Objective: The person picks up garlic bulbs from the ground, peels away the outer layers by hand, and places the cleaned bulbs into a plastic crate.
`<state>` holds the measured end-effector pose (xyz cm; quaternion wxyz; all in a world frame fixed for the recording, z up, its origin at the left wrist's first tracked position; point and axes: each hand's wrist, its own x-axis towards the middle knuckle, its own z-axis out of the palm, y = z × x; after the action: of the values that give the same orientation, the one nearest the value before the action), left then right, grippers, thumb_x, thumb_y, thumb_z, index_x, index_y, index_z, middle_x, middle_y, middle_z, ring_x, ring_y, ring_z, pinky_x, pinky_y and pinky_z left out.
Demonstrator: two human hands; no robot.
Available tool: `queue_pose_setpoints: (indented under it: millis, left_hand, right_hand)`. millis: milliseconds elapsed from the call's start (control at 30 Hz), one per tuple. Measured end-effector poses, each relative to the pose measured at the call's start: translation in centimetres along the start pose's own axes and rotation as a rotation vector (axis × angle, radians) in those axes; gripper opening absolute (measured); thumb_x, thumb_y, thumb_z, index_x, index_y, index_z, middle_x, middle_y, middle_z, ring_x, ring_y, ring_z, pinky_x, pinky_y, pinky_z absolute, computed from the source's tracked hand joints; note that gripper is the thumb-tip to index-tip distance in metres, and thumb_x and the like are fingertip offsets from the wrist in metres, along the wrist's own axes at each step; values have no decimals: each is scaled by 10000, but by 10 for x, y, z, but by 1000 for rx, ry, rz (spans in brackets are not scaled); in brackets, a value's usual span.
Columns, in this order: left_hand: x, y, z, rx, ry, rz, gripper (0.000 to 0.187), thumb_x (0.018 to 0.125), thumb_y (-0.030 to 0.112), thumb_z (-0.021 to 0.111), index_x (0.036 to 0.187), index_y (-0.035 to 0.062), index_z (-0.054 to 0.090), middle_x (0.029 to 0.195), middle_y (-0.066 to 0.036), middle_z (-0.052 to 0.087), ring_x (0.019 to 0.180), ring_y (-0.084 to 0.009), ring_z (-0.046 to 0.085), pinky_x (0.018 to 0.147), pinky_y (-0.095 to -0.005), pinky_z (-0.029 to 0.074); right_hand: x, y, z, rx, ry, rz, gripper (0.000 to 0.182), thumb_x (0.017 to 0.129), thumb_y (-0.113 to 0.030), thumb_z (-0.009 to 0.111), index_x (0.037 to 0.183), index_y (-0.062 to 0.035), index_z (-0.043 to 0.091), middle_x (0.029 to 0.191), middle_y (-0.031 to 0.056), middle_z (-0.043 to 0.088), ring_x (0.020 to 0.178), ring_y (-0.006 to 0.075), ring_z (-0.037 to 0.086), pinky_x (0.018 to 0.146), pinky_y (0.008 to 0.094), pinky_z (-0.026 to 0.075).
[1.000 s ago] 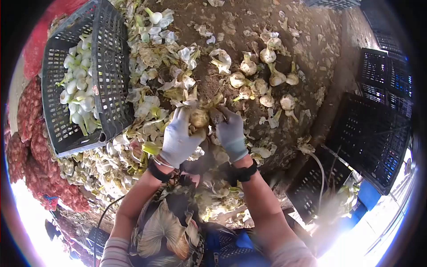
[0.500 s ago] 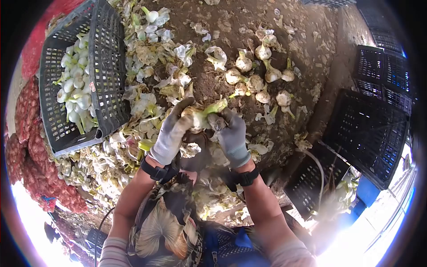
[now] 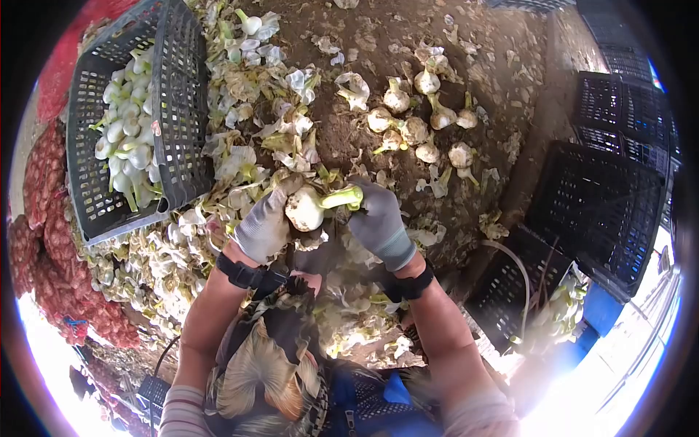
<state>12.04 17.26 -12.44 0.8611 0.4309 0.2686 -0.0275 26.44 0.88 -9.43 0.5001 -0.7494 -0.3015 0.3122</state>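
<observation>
A garlic bulb (image 3: pixel 304 210) with a thick green stem lies sideways between my two gloved hands. Its skin is mostly pale and smooth, with some brown at the base. My left hand (image 3: pixel 263 224) grips the bulb from its left side. My right hand (image 3: pixel 380 222) is closed at the stem's cut end, its fingertips partly hidden. Beyond them, several unpeeled, soil-stained garlic bulbs (image 3: pixel 415 131) lie together on the dirt floor.
At the left a black crate (image 3: pixel 178 109) holds many peeled bulbs (image 3: pixel 127 135). Red mesh sacks (image 3: pixel 62 269) are piled beside it. Discarded skins (image 3: pixel 167 269) cover the ground around my hands. Black crates (image 3: pixel 593 211) stand at the right, near a curved hose (image 3: pixel 520 269).
The bulb has turned and shifted slightly left and down, showing more smooth pale surface. Outer skin has come away around it. My left hand has moved a little left and lower.
</observation>
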Motion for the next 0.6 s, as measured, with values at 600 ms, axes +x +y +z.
queue_pose_setpoints:
  millis: [600]
  left_hand:
    - [-6, 25, 37, 558, 296, 91, 277, 1008, 243, 596, 1020, -17, 689, 811, -40, 704, 729, -63, 609, 650, -222, 483]
  right_hand:
    - [-57, 36, 30, 279, 226, 76, 235, 931, -63, 646, 1157, 0, 652, 1054, 58, 688, 889, 161, 657, 776, 286, 547]
